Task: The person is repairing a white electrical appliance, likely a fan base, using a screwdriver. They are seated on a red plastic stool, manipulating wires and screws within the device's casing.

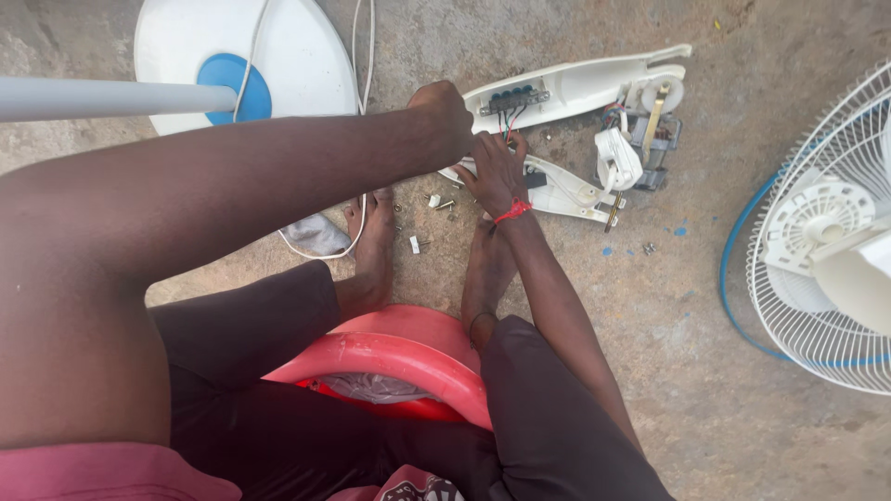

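My arms are bare to the shoulder, and a red thread bracelet (512, 211) is tied round the wrist just behind my right hand (497, 172); my left hand (444, 113) wears nothing. Nearer me than the bracelet, dark maroon shorts (278, 371) cover both thighs, with a pinkish-red shirt hem (102, 468) at my waist. My feet (373, 241) are bare, and a thin dark anklet (476, 320) circles the right one.

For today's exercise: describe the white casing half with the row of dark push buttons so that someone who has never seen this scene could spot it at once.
Start at the round white fan base with the blue centre, top left on the concrete floor. Just to its right, past the left hand, lies a long white casing half. Unlike the second white shell below it, by the right hand, it carries a row of dark buttons with coloured wires.
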